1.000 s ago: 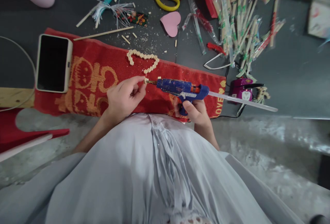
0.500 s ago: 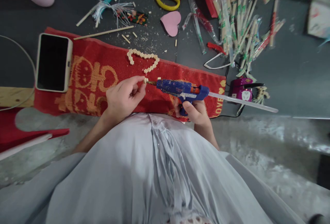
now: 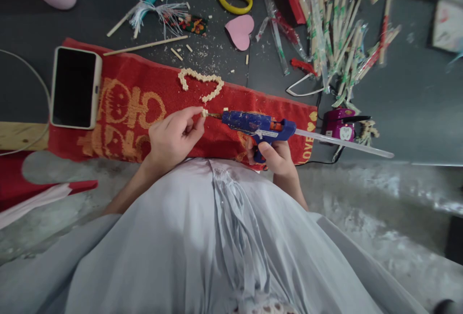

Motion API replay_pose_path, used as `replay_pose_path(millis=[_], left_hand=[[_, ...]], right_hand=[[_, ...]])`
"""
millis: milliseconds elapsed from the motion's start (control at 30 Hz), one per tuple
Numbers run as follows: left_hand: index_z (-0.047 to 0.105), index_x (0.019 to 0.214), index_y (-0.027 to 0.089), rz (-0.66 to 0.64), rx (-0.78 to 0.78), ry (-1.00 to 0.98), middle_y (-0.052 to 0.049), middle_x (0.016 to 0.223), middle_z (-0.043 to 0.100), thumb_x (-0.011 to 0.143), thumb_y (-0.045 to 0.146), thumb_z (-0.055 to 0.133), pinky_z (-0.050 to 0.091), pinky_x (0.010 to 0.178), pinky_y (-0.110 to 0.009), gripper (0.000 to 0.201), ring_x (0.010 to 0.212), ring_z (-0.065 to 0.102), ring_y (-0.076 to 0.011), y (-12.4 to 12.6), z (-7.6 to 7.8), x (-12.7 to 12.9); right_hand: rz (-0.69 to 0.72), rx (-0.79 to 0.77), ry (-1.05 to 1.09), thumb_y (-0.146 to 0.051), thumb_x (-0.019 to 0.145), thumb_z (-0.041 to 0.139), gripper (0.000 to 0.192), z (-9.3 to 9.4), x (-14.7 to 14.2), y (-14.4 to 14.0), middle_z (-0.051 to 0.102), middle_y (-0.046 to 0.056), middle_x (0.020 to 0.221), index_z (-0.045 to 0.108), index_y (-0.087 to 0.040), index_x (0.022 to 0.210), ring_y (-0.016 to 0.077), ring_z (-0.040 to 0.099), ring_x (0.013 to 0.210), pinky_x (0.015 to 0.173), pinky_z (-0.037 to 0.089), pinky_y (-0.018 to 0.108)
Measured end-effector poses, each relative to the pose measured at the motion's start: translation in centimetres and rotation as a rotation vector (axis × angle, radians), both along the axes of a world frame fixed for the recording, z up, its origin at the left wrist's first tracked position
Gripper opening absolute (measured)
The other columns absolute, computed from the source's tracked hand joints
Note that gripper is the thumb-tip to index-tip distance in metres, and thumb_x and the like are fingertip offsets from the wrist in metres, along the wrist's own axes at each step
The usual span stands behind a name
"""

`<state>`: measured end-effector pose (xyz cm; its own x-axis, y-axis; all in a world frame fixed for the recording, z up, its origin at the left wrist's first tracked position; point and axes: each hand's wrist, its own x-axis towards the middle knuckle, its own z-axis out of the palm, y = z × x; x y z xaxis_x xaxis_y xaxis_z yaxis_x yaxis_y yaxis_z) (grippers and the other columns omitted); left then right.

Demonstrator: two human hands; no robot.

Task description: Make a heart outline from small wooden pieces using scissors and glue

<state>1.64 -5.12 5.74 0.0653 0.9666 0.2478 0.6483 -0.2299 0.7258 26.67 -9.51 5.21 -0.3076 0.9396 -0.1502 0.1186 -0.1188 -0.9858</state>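
We pinch a small pale bead piece (image 3: 205,112) in our left hand (image 3: 173,135), touching the nozzle of the blue glue gun (image 3: 255,123) gripped by our right hand (image 3: 275,156), above the red towel (image 3: 144,106), near the bead heart (image 3: 200,84) and phone (image 3: 75,87).
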Motion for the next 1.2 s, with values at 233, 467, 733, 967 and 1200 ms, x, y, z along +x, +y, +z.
replay_pose_path(millis=[233,467,733,967,1200], left_hand=[[0.074,0.095,0.024,0.005,-0.041,-0.013,0.004,0.055,0.051,0.081,0.034,0.068,0.042,0.060,-0.025,0.019,0.056,0.053,-0.0127,-0.07,0.31,0.06],[0.072,0.095,0.024,0.003,-0.058,-0.062,0.004,0.057,0.050,0.082,0.033,0.069,0.044,0.064,-0.026,0.016,0.059,0.055,-0.0132,-0.10,0.31,0.03],[0.073,0.099,0.024,-0.015,-0.005,-0.035,0.003,0.060,0.056,0.084,0.035,0.067,0.044,0.063,-0.025,0.019,0.058,0.054,-0.0125,-0.13,-0.07,-0.06],[0.073,0.103,0.023,-0.018,0.035,0.025,0.002,0.064,0.061,0.089,0.036,0.063,0.045,0.064,-0.023,0.021,0.061,0.058,-0.0119,-0.22,-0.22,-0.08],[0.073,0.104,0.021,-0.016,0.056,0.108,0.002,0.067,0.064,0.092,0.036,0.058,0.046,0.065,-0.021,0.024,0.063,0.060,-0.0105,-0.39,0.09,0.05]], right_hand=[[-0.017,-0.019,-0.015,-0.069,0.091,0.048,0.054,0.43,-0.42,0.09,0.060,0.001,0.056,0.060,-0.023,0.065,0.0137,0.054,0.051,0.052,0.045,0.030],[-0.027,-0.007,-0.034,-0.069,0.092,0.048,0.056,0.33,-0.29,0.02,0.060,0.001,0.057,0.062,-0.023,0.064,0.0142,0.056,0.055,0.051,0.042,0.027],[-0.017,0.012,0.026,-0.061,0.094,0.051,0.048,0.27,-0.14,0.07,0.060,-0.001,0.058,0.063,-0.023,0.067,0.0116,0.052,0.050,0.053,0.043,0.027],[0.015,-0.001,-0.018,-0.064,0.094,0.048,0.053,0.51,0.00,0.09,0.059,0.000,0.058,0.061,-0.022,0.064,0.0118,0.053,0.051,0.051,0.044,0.027],[-0.023,0.019,0.001,-0.062,0.093,0.051,0.049,0.33,-0.37,0.11,0.058,-0.002,0.057,0.060,-0.022,0.066,0.0110,0.053,0.050,0.052,0.044,0.026]])
